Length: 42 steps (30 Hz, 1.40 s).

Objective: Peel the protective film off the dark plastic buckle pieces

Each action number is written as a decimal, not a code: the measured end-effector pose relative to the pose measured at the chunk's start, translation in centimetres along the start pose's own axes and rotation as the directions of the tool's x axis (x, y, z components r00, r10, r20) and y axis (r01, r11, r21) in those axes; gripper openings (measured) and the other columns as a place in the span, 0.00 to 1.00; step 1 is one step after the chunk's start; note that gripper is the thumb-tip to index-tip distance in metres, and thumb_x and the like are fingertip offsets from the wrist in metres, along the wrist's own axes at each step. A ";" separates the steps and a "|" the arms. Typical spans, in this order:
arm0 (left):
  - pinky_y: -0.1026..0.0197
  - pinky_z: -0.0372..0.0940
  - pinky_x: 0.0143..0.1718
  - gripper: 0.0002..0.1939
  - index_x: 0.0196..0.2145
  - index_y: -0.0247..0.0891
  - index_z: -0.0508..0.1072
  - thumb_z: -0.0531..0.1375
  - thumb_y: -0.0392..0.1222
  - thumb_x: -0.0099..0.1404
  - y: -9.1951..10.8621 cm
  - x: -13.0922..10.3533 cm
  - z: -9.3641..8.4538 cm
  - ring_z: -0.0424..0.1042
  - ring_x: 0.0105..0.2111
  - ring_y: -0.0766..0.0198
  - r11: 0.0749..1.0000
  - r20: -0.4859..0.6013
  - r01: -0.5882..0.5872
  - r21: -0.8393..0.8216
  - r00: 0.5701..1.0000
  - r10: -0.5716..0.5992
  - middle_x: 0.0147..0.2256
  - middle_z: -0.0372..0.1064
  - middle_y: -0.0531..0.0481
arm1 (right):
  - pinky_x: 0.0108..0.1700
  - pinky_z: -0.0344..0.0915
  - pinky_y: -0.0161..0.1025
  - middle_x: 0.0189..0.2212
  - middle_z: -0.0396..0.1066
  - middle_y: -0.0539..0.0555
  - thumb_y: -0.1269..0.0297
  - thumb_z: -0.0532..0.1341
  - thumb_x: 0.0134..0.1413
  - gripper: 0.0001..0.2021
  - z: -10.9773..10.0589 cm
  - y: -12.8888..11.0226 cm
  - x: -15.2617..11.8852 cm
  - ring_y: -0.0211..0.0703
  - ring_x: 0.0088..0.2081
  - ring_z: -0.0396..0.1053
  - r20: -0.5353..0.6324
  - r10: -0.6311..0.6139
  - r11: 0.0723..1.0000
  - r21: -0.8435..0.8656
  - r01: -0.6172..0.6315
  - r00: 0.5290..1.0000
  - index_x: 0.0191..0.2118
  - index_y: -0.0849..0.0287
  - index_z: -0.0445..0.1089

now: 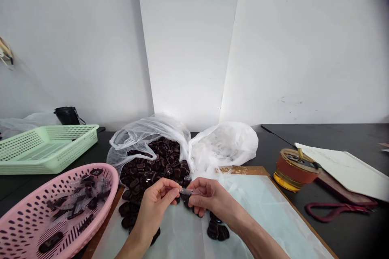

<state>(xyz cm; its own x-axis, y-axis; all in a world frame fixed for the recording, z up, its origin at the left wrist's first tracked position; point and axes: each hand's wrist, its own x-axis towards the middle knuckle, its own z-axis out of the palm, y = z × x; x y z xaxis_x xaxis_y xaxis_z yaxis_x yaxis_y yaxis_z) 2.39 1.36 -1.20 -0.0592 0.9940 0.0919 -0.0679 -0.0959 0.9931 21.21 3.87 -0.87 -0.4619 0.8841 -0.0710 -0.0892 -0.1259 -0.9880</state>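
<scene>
My left hand [161,196] pinches one end of a small translucent plastic piece [186,191], and my right hand [208,196] pinches the other end. Both hands are closed, held over the near edge of a heap of glossy dark brown plastic pieces [164,156]. That heap spills out of a clear plastic bag [146,129] onto the covered board. A few more dark pieces [218,230] lie below my right wrist. Behind my right hand, a white plastic bag [225,141] holds many small translucent pieces.
On the left stands a pink basket [105,206] with dark and translucent pieces inside; behind it are a green basket [75,145] and a black cup [67,115]. Dark red scissors [331,210], a tape roll [296,172] and papers [343,166] lie right of the board [273,206].
</scene>
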 end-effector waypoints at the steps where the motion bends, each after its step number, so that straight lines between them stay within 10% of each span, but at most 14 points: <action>1: 0.62 0.67 0.32 0.09 0.29 0.38 0.77 0.68 0.46 0.55 0.0 0.0 0.0 0.72 0.29 0.61 1.000 -0.005 -0.014 0.003 1.000 0.014 0.30 0.78 0.48 | 0.24 0.62 0.31 0.21 0.74 0.47 0.53 0.72 0.42 0.17 -0.1 0.0 0.0 0.33 0.20 0.66 -0.022 0.010 1.000 -0.021 -0.011 1.000 0.33 0.60 0.72; 17: 0.59 0.68 0.35 0.07 0.30 0.45 0.81 0.62 0.39 0.63 -0.7 -1.1 0.5 0.75 0.33 0.54 0.899 0.195 -0.352 0.260 0.931 0.308 0.33 0.79 0.46 | 0.30 0.60 0.33 0.23 0.68 0.47 0.57 0.75 0.38 0.15 -0.4 -0.4 0.2 0.34 0.24 0.62 -0.272 -0.040 0.960 0.257 0.112 0.962 0.29 0.60 0.74; 31: 0.58 0.69 0.40 0.10 0.33 0.46 0.80 0.59 0.35 0.66 -1.5 -1.3 0.5 0.77 0.37 0.55 0.800 0.327 -0.477 0.364 0.870 0.369 0.35 0.79 0.47 | 0.34 0.65 0.41 0.22 0.71 0.49 0.59 0.66 0.47 0.12 -0.4 -0.5 0.3 0.42 0.27 0.67 -0.391 -0.254 0.962 -0.199 0.188 0.885 0.37 0.59 0.79; 36: 0.60 0.69 0.39 0.10 0.33 0.45 0.80 0.59 0.35 0.66 -1.8 -1.1 0.7 0.77 0.36 0.56 0.795 0.360 -0.482 0.370 0.863 0.356 0.35 0.79 0.46 | 0.36 0.65 0.38 0.28 0.78 0.52 0.58 0.73 0.41 0.21 -0.4 -0.9 -0.2 0.43 0.32 0.72 -0.354 -0.117 0.981 0.102 0.163 0.928 0.43 0.58 0.75; 42: 0.60 0.68 0.39 0.12 0.32 0.42 0.78 0.56 0.32 0.67 -2.3 -0.9 0.7 0.75 0.37 0.58 0.759 0.383 -0.505 0.412 0.852 0.359 0.35 0.76 0.47 | 0.29 0.59 0.30 0.26 0.75 0.51 0.61 0.74 0.43 0.12 -0.2 -0.5 -0.3 0.33 0.26 0.64 -0.134 -0.016 0.939 0.339 0.060 0.991 0.29 0.61 0.73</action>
<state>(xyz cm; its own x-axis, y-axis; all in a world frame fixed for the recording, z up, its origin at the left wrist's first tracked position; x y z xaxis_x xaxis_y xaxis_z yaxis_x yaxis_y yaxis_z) 3.32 0.68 -3.53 0.3063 0.8321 0.4623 0.3885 -0.5526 0.7374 21.56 3.71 -0.34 -0.3385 0.9381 -0.0732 -0.4106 -0.2172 -0.8856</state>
